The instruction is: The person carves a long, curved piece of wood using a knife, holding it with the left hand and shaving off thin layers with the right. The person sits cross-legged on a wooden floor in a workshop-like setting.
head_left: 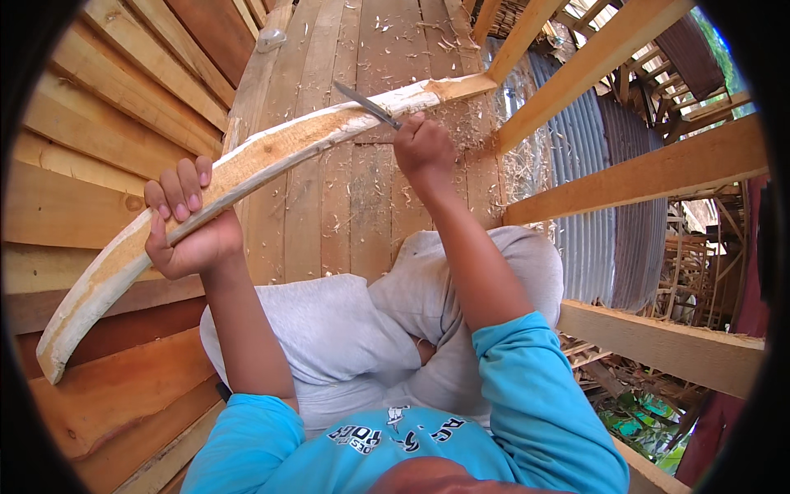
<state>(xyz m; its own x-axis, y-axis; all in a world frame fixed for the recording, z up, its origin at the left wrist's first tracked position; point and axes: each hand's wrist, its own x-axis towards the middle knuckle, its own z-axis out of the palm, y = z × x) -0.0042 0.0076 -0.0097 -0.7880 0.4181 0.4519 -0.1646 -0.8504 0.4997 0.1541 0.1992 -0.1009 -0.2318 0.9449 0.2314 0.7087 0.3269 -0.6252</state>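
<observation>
A long, pale length of wood (pixel 284 148), partly whitish and partly tan along its faces, slants across in front of me from lower left to upper right. My left hand (pixel 193 222) wraps round it left of its middle, fingers over the top and thumb at the near side. In my right hand (pixel 425 152) is a knife (pixel 366 103), its handle mostly hidden in the closed fingers. The grey blade points up and left and crosses over the wood toward its far right end. Whether the edge cuts into the wood I cannot tell.
Wood shavings lie scattered over the plank floor (pixel 333 206). A stacked plank wall (pixel 90 148) rises close on the left. Timber rails (pixel 650 169) run along the right, with corrugated metal sheets (pixel 580 239) beyond. A small clear object (pixel 271 39) lies at the far left.
</observation>
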